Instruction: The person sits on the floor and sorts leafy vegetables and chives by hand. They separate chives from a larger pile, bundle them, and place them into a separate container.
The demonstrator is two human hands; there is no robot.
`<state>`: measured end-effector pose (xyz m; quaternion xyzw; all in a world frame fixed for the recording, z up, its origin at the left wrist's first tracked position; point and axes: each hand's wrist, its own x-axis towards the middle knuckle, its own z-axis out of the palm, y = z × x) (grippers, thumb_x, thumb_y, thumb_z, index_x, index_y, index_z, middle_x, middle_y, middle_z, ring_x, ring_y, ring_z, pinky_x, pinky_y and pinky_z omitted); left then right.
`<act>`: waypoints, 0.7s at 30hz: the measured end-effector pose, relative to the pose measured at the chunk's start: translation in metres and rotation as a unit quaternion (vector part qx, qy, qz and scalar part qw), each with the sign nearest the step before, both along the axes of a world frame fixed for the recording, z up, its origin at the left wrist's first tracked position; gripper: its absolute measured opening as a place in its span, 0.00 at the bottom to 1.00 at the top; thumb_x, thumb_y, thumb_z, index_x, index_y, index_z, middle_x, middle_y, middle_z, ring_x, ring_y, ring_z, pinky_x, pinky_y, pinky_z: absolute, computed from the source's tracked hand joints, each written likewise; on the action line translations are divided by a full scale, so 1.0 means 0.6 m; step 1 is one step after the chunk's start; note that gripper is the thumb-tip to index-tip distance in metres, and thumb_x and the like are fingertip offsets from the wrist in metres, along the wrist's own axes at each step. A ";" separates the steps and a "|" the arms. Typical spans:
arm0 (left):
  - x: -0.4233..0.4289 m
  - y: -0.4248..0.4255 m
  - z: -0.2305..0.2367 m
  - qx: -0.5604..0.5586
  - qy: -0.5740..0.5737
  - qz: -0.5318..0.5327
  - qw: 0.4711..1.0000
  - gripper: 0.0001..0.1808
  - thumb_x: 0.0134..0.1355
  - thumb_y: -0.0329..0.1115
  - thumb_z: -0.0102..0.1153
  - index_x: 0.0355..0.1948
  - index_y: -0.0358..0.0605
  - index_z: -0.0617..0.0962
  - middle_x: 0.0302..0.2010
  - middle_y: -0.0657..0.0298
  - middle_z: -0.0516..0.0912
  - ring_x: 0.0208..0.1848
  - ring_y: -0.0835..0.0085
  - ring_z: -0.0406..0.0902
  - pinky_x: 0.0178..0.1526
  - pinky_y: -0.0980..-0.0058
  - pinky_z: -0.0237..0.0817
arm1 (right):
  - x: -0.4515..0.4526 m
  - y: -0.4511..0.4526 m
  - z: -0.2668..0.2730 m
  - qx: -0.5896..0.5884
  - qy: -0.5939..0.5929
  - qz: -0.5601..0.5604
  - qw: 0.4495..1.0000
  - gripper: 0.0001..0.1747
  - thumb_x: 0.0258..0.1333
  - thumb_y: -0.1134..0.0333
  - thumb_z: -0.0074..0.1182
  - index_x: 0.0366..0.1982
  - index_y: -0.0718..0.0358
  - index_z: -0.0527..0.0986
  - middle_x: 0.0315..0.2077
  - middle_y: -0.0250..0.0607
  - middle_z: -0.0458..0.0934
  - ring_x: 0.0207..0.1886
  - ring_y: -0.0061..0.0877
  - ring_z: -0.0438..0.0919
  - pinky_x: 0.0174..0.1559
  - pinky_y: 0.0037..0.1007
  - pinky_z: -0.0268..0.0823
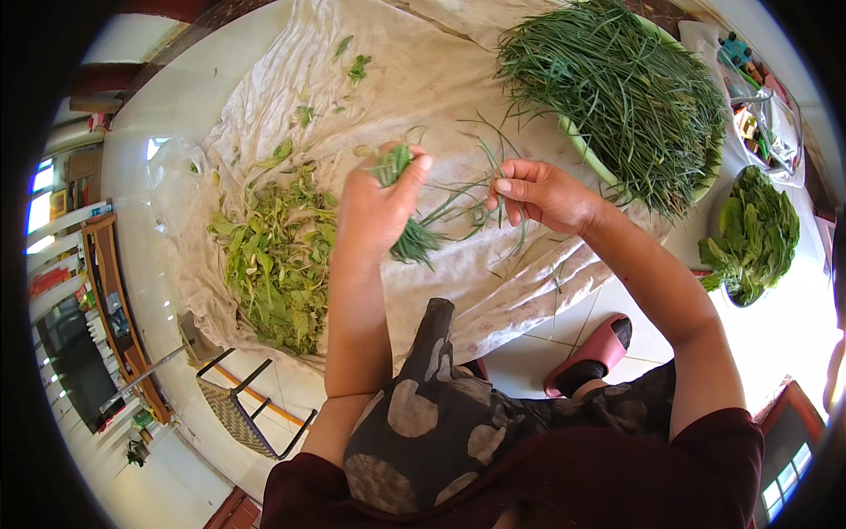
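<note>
My left hand (370, 208) is closed around a small bunch of garlic chives (418, 243). The pale cut ends show above my thumb, and the green blades hang out below the fist. To its right, my right hand (545, 193) pinches a few thin chive blades (490, 157) between thumb and fingertips. Loose blades (456, 195) lie scattered on the cloth under and between both hands. A big heap of chives (615, 99) overflows a light green basin (587, 153) at the upper right.
A stained pale cloth (423, 86) covers much of the table. Left of my left arm lies a pile of yellowish-green leaves (281, 264). Leafy greens (753, 238) fill a bowl at the right, below a basket of packets (767, 125). A woven-seat chair (241, 410) stands lower left.
</note>
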<state>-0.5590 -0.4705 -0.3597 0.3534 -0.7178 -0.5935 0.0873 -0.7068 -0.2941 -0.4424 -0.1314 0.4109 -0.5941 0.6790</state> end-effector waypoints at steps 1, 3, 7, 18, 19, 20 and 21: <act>-0.001 0.002 -0.013 0.030 0.012 -0.010 0.999 0.09 0.60 0.37 0.60 0.36 0.42 0.79 0.20 0.73 0.73 0.20 0.85 0.66 0.22 0.82 0.57 | 0.003 -0.001 0.002 -0.003 -0.018 -0.002 1.000 0.09 0.62 0.62 0.52 0.35 0.59 0.72 0.33 0.37 0.79 0.22 0.16 0.71 0.30 0.20 0.66; -0.007 0.009 -0.021 0.076 0.015 -0.026 0.997 0.11 0.61 0.38 0.59 0.37 0.40 0.80 0.19 0.72 0.72 0.20 0.84 0.66 0.23 0.81 0.57 | 0.009 -0.002 0.004 -0.019 -0.031 0.009 0.999 0.09 0.62 0.61 0.52 0.36 0.60 0.72 0.33 0.39 0.79 0.22 0.17 0.71 0.30 0.20 0.66; -0.016 0.021 -0.019 0.106 -0.007 -0.053 0.993 0.13 0.62 0.40 0.58 0.39 0.40 0.81 0.18 0.72 0.70 0.20 0.83 0.66 0.25 0.80 0.56 | 0.021 -0.004 0.007 -0.026 -0.036 0.020 0.999 0.09 0.61 0.60 0.54 0.36 0.58 0.73 0.34 0.37 0.81 0.21 0.16 0.71 0.29 0.16 0.64; 0.012 -0.010 -0.013 0.059 0.018 0.016 0.998 0.12 0.59 0.41 0.61 0.37 0.43 0.82 0.17 0.73 0.72 0.19 0.83 0.65 0.24 0.81 0.55 | 0.030 0.118 -0.109 -0.029 0.552 0.386 0.738 0.15 0.51 0.66 0.54 0.43 0.56 0.76 0.42 0.48 0.76 0.45 0.44 0.76 0.46 0.42 0.68; 0.012 -0.008 -0.012 0.058 0.014 0.004 0.998 0.12 0.59 0.41 0.61 0.37 0.43 0.82 0.17 0.73 0.72 0.19 0.83 0.65 0.24 0.81 0.55 | 0.055 0.152 -0.109 -0.077 0.522 0.415 0.741 0.14 0.52 0.66 0.53 0.42 0.56 0.76 0.42 0.48 0.75 0.45 0.44 0.76 0.45 0.40 0.69; 0.009 -0.006 -0.013 0.057 0.011 -0.009 0.998 0.12 0.59 0.40 0.61 0.37 0.43 0.82 0.18 0.73 0.72 0.19 0.83 0.65 0.24 0.81 0.55 | 0.083 0.181 -0.108 -0.064 0.560 0.444 0.696 0.13 0.51 0.67 0.52 0.41 0.56 0.77 0.42 0.48 0.75 0.44 0.43 0.76 0.45 0.40 0.69; 0.010 -0.005 -0.007 0.053 0.008 -0.020 0.998 0.12 0.59 0.40 0.61 0.37 0.43 0.81 0.18 0.72 0.72 0.19 0.84 0.65 0.24 0.81 0.55 | 0.103 0.200 -0.111 -0.055 0.596 0.472 0.647 0.13 0.50 0.67 0.51 0.40 0.56 0.77 0.42 0.48 0.74 0.44 0.43 0.76 0.44 0.41 0.69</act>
